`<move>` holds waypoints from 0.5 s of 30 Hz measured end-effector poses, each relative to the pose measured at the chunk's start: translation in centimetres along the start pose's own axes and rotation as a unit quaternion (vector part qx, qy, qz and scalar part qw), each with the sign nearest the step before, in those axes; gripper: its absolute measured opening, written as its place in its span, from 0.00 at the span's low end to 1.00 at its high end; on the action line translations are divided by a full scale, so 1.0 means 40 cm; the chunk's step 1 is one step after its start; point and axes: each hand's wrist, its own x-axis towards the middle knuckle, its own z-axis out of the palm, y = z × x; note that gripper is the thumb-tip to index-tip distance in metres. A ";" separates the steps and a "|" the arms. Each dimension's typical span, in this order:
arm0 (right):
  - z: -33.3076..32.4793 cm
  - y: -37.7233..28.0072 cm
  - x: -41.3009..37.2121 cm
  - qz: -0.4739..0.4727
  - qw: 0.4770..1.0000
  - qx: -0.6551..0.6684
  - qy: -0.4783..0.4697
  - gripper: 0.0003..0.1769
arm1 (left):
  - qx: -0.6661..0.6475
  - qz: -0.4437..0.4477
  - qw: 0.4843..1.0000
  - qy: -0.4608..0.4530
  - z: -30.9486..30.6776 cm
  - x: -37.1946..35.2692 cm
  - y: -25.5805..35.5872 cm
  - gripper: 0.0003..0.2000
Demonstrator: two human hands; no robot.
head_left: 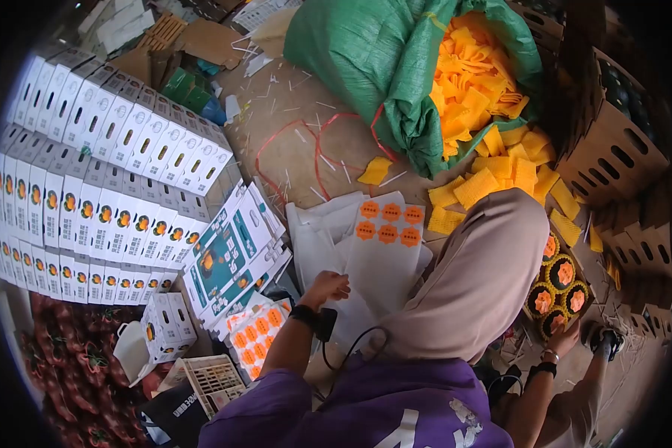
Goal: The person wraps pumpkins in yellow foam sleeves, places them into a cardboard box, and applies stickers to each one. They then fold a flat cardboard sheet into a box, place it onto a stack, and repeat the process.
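Note:
My left hand [325, 290] is over white backing sheets [317, 243], its fingers curled together; whether something small is between them I cannot make out. Beside it lies a sheet with several orange stickers [388, 224]. On the far right, my right hand [564, 340] touches the near edge of a box of dark round fruits [560, 284], which sit in yellow foam nets with orange stickers on top. Its fingertips are partly hidden at the box edge. Another sticker sheet [260, 337] lies left of my left forearm.
Stacked white fruit cartons [104, 209] stand at the left. A green sack [366, 60] spills yellow foam nets [493, 175] at the top. Brown cartons [612, 149] are piled at the right. Flat printed cardboard [228, 257], a plastic basket [213, 382] and red net bags [71, 373] lie left.

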 end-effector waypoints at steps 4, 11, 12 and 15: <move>0.020 0.071 -0.001 0.065 0.998 0.005 -0.013 0.26 | 0.171 0.265 0.782 0.537 -0.354 0.164 0.084 0.16; -0.024 0.022 -0.047 0.215 0.971 0.099 -0.025 0.19 | 0.329 0.099 0.815 0.467 -0.568 0.361 0.094 0.28; -0.003 0.027 -0.061 0.213 0.973 0.088 -0.008 0.17 | 0.372 0.095 0.812 0.438 -0.580 0.374 0.094 0.25; -0.027 -0.054 -0.038 0.198 0.978 0.071 0.011 0.10 | 0.402 0.135 0.722 0.547 -0.571 0.377 0.101 0.17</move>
